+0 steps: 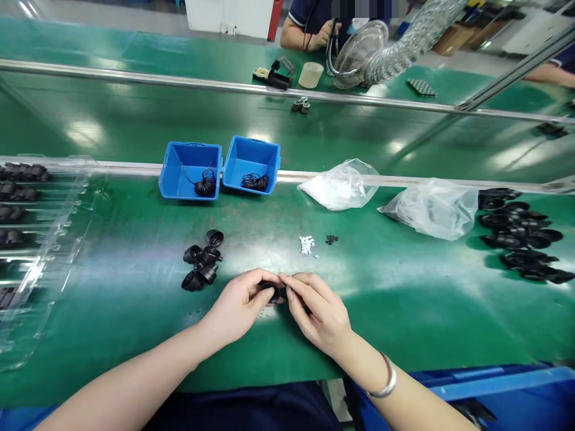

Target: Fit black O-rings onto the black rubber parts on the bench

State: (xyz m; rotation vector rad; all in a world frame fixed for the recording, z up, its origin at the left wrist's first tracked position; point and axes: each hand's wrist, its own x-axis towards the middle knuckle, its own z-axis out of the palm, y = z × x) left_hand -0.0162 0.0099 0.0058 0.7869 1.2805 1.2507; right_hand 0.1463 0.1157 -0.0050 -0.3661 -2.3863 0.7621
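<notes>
My left hand [240, 305] is closed around a round, hollow black plastic part [271, 292], its thumb pressed over the rim. Close against the part's right side, my right hand [321, 311] makes a pinch with thumb and forefinger; anything between those fingertips is too small to identify. Several similar black cup-shaped parts [202, 263] lie in a loose group left of my hands. Beyond my hands sit a small pile of white pieces [306, 244] and a smaller pile of tiny black pieces [331, 239].
Two blue bins [168, 173] with black cords stand behind. Clear plastic bags [345, 185] lie right of them. Clear trays [54, 239] of black parts are at left; more black parts [521, 227] lie at right. Across the rail, a person [309, 30] sits by a duct [408, 48].
</notes>
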